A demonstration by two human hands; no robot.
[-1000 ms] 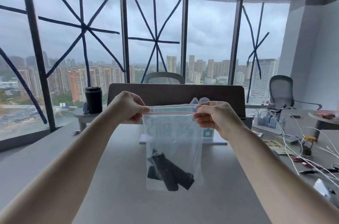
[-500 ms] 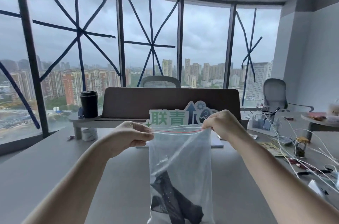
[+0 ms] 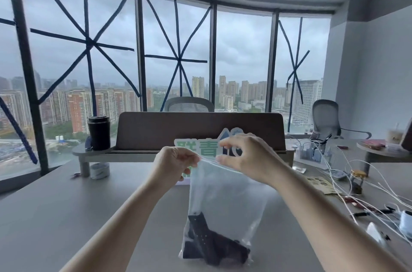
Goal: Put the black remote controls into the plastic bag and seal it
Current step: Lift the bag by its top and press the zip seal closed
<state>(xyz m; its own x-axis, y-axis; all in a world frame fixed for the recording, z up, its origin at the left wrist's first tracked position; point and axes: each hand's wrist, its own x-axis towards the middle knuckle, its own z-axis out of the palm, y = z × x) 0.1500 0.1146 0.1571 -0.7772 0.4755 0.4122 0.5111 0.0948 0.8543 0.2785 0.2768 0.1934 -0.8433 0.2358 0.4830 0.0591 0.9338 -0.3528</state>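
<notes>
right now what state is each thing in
plastic bag: upright, bottom on the desk, top held
remotes: inside the bag, at its bottom
left hand: pinching the bag's top corner
right hand: fingers spread at the top edge
black cup: upright, lidded

You have a single view, worn on your head, wide-angle, facing forward and slightly down across the grey desk (image 3: 66, 209) toward the taped windows (image 3: 178, 60) filling the upper frame. Your forearms enter from the bottom corners; both hands sit close, at centre. Straight lines bow near the edges.
</notes>
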